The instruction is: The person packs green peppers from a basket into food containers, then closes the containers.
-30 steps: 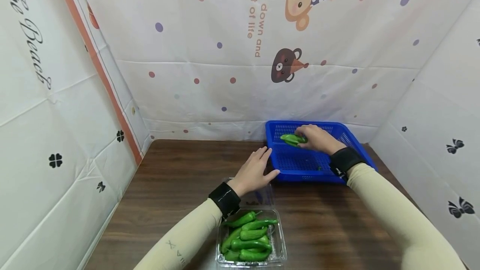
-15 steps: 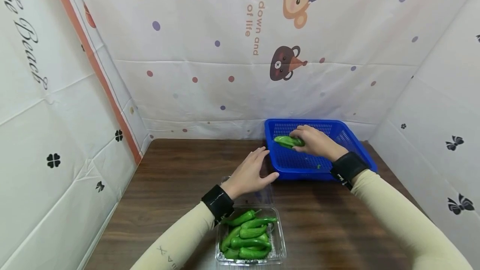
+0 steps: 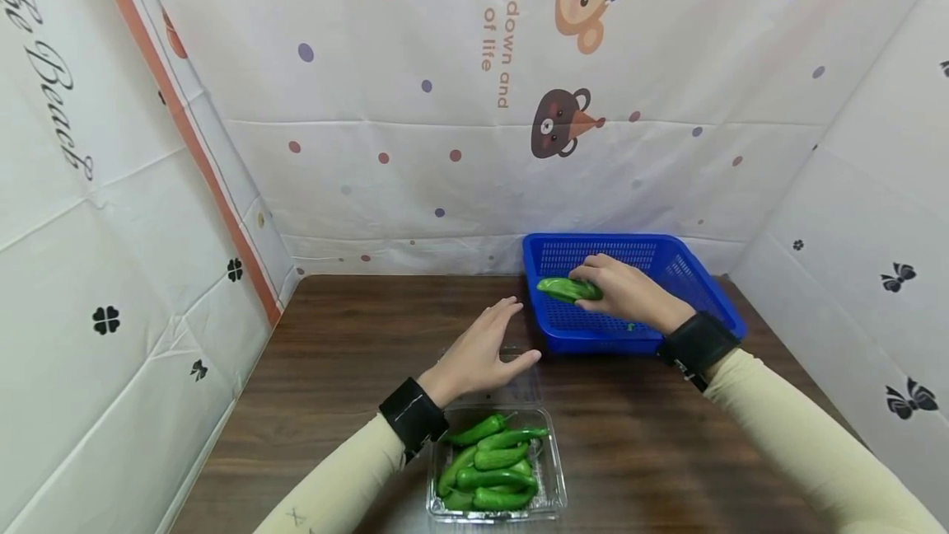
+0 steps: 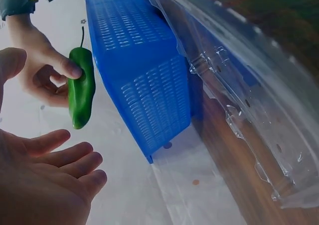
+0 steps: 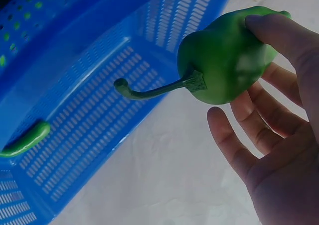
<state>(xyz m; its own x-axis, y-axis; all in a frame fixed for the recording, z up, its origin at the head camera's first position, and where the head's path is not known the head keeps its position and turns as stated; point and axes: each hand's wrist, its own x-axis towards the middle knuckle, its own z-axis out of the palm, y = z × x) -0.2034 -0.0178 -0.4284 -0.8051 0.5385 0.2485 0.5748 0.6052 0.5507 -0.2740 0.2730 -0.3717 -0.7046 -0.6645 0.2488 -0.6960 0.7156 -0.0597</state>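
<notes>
the right hand (image 3: 630, 291) is pinching a green pepper (image 3: 567, 288), its long axis pointing sideways toward the left hand (image 3: 482, 348), which is hovering open and empty nearby, holding nothing.

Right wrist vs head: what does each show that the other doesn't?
Only the right wrist view: the pepper's curved stem close up, and a small loose green piece lying on the basket floor. Only the head view: the left hand, fingers straight and holding nothing, above the open lid of the clear container of peppers on the wooden table. Both: the right hand pinching a green pepper over the blue basket.
</notes>
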